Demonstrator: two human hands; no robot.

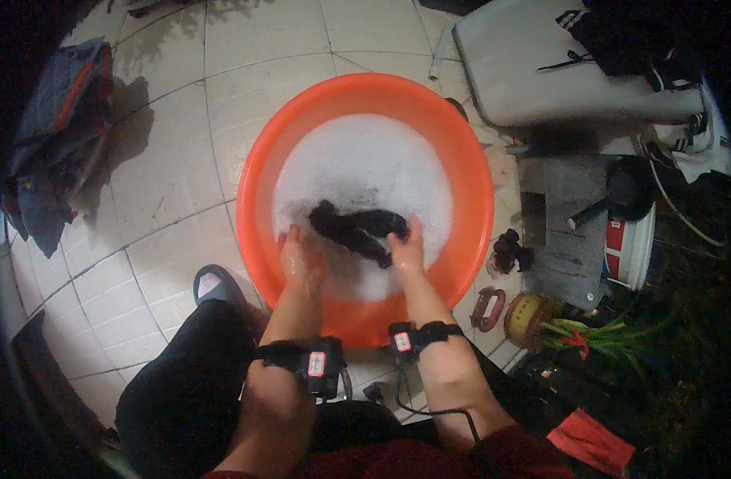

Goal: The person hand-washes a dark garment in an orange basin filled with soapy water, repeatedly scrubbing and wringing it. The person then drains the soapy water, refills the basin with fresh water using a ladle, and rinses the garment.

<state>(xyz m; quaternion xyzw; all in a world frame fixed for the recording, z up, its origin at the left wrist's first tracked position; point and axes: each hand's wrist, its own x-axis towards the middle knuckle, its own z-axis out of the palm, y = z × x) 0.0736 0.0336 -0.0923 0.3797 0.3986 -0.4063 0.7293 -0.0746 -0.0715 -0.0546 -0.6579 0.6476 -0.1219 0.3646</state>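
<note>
A large orange plastic basin (365,84) stands on the floor before me, holding water topped with white suds (377,149). Dark wet cloth (347,230) lies bunched among the suds. On its right end is my right hand (407,248), with thumb and fingers around the fabric. My left hand (301,257) is at the suds left of the cloth, apart from it; its fingers are spread and partly blurred, and nothing shows in it. Each forearm carries a strapped black device.
Dark clothing (60,138) hangs at the left. Rightward are a pale padded seat (521,66) with dark garments, a grey board (572,227), a pink-handled brush or similar object (488,309), a yellow pot (524,320) with a green plant, and red paper (591,442).
</note>
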